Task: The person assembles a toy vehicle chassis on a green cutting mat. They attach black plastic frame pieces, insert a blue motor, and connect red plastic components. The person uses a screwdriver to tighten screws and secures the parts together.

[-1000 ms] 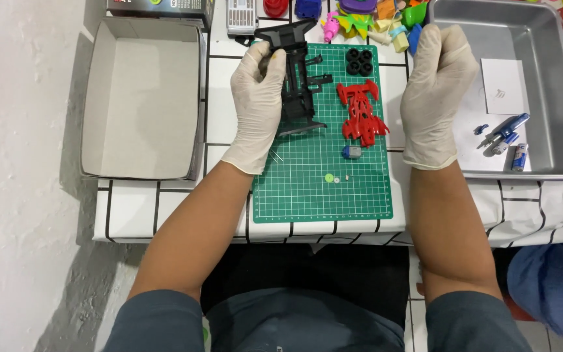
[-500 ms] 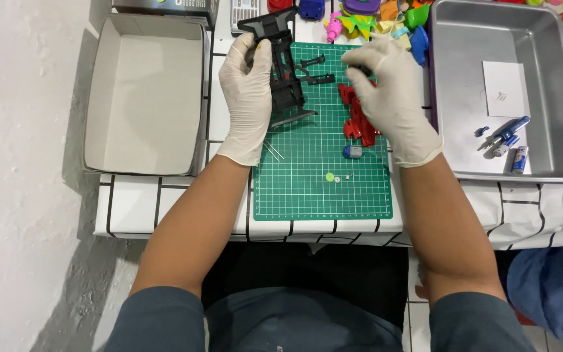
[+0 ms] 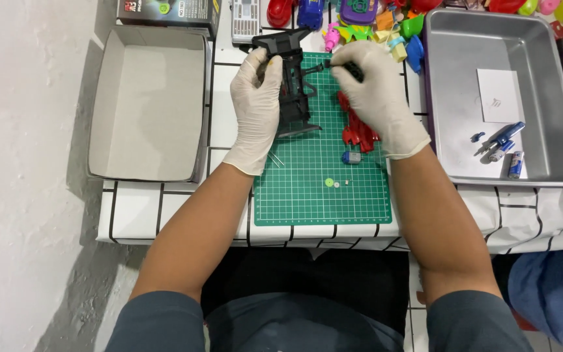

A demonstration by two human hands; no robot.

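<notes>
At the far edge of the green cutting mat (image 3: 324,176), in the head view, a black toy chassis (image 3: 292,85) is held against the mat by the left hand (image 3: 255,107), whose fingers are wrapped along its left side. The right hand (image 3: 376,91) has its fingers pinched together on a dark screwdriver (image 3: 333,65), the tip directed at the chassis top.

Risks are judged as follows. A slip of the tip could be caused by the flat angle of the tool, with the gloved left thumb lying close by. The small green gear (image 3: 329,183) and the pale part beside it lie loose near the mat's middle and could be swept off by a forearm. The small motor (image 3: 352,157) and red toy body (image 3: 354,127) lie just under the right wrist and could be knocked.

The tool tip, any screw, and the chassis's left side are hidden by gloves. The toys along the worktop's far edge are cut off.
</notes>
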